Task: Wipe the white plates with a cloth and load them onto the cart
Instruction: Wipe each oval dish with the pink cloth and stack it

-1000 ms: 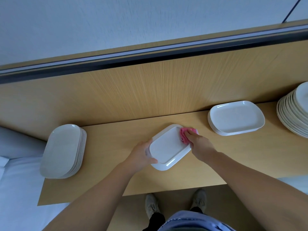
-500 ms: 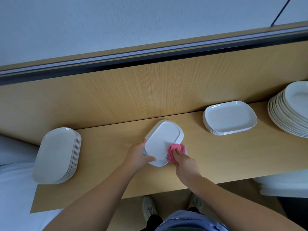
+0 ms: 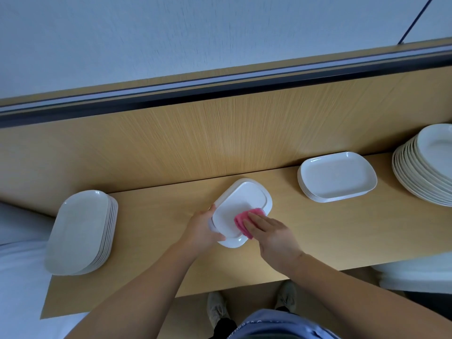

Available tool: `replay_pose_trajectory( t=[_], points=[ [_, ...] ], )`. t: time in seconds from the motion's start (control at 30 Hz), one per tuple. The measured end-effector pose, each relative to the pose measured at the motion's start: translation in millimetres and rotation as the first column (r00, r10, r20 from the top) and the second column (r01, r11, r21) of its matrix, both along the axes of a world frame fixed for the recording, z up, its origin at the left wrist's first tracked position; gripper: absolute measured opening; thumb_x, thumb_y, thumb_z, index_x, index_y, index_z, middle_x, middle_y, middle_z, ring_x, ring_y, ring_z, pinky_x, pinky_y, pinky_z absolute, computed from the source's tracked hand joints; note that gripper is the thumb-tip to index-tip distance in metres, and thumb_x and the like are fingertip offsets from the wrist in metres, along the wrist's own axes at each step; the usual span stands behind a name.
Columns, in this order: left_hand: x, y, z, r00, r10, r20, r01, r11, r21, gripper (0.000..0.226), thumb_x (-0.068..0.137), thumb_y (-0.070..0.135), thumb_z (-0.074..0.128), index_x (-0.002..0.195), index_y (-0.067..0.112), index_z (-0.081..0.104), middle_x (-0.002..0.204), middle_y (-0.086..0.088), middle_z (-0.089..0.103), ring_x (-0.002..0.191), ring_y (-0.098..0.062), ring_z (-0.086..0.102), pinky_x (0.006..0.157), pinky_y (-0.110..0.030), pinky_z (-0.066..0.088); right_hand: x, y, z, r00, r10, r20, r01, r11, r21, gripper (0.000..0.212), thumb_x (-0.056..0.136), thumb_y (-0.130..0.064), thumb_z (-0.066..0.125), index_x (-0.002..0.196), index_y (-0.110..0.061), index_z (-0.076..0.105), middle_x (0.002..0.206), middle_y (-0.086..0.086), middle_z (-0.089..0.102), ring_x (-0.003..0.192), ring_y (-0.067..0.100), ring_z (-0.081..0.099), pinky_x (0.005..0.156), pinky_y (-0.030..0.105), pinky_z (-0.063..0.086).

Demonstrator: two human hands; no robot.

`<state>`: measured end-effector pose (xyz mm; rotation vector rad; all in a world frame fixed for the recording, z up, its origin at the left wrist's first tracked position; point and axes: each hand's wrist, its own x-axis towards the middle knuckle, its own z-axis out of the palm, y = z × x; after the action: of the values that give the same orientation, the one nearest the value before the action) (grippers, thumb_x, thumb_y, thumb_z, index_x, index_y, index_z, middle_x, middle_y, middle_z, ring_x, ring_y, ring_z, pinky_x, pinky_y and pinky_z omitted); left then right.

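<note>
A white rectangular plate (image 3: pixel 238 205) is turned underside up over the wooden counter (image 3: pixel 325 228). My left hand (image 3: pixel 204 228) grips its near left edge, thumb over the rim. My right hand (image 3: pixel 271 234) presses a pink cloth (image 3: pixel 244 220) flat against the plate's underside with straight fingers. A stack of white rectangular plates (image 3: pixel 336 176) sits to the right. A stack of round white plates (image 3: pixel 425 167) stands at the far right edge. Another stack of white oval plates (image 3: pixel 80 231) rests at the counter's left end.
A tall wooden back panel (image 3: pixel 220 140) rises behind the counter. White surfaces lie at the left (image 3: pixel 17 277) and low right (image 3: pixel 415 275). My feet (image 3: pixel 252 304) stand on the floor below the counter's front edge.
The plate has been flipped from face up to underside up. My right hand with the cloth moved from the plate's far right corner to its near right side and now lies flat.
</note>
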<state>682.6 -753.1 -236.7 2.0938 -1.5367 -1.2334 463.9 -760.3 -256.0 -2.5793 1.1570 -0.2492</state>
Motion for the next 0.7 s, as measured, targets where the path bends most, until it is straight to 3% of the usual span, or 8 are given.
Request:
replay_pose_trajectory(
  t=[0.13,0.2,0.33,0.5,0.63,0.7],
  points=[
    [-4,-4,0,1.000,-0.005,0.015,0.005,1.000,0.013,0.093,0.068,0.016,0.084,0.147,0.016,0.037,0.125,-0.007,0.054,0.117,-0.023,0.052,0.097,-0.035,0.046,10,-5,-12,0.938,0.143,-0.315,-0.144,0.989,0.021,0.074,0.050,-0.014,0.089,0.120,-0.023,0.067,0.126,0.005,0.065,0.115,0.034,0.061,0.088,0.048,0.054],
    [-4,-5,-1,1.000,-0.001,0.028,0.000,0.999,0.040,0.101,0.068,0.018,0.085,0.151,0.020,0.028,0.128,-0.009,0.049,0.122,-0.025,0.048,0.101,-0.037,0.044,10,-7,-20,0.903,0.207,-0.376,-0.205,0.978,0.045,0.080,0.052,-0.017,0.091,0.126,-0.024,0.063,0.132,0.006,0.061,0.121,0.037,0.057,0.092,0.050,0.052],
    [-3,-4,-5,1.000,-0.004,0.023,0.003,1.000,0.031,0.099,0.069,0.018,0.083,0.151,0.020,0.028,0.127,-0.008,0.050,0.120,-0.022,0.048,0.098,-0.030,0.044,1,-18,-21,0.909,0.257,-0.327,-0.266,0.964,0.017,0.079,0.062,-0.012,0.087,0.134,-0.024,0.056,0.140,0.003,0.054,0.129,0.034,0.050,0.099,0.048,0.046],
    [-7,-2,-5,1.000,0.010,-0.028,-0.010,1.000,-0.028,0.082,0.071,0.008,0.079,0.144,0.014,0.042,0.106,0.005,0.052,0.101,-0.013,0.050,0.079,-0.017,0.039,-9,-38,-23,0.921,0.251,-0.299,-0.261,0.965,0.007,0.078,0.063,-0.003,0.084,0.134,-0.022,0.057,0.140,0.004,0.054,0.129,0.033,0.050,0.101,0.044,0.045],
    [-7,1,-8,0.999,0.044,-0.030,-0.043,0.999,0.010,0.094,0.070,0.015,0.081,0.150,0.016,0.032,0.117,-0.001,0.053,0.109,-0.015,0.051,0.088,-0.021,0.043,-16,-55,-26,0.955,0.141,-0.261,-0.138,0.990,0.031,0.074,0.057,0.007,0.079,0.125,-0.019,0.065,0.132,0.006,0.061,0.120,0.037,0.058,0.086,0.045,0.056],
    [-8,3,-9,0.997,0.056,-0.049,-0.055,0.998,0.026,0.097,0.069,0.016,0.082,0.151,0.017,0.031,0.121,0.000,0.053,0.113,-0.014,0.051,0.091,-0.020,0.043,-18,-66,-21,0.983,0.036,-0.181,-0.024,0.998,0.065,0.068,0.070,0.012,0.065,0.131,-0.017,0.060,0.139,0.007,0.054,0.128,0.039,0.050,0.089,0.045,0.054]
  ],
)
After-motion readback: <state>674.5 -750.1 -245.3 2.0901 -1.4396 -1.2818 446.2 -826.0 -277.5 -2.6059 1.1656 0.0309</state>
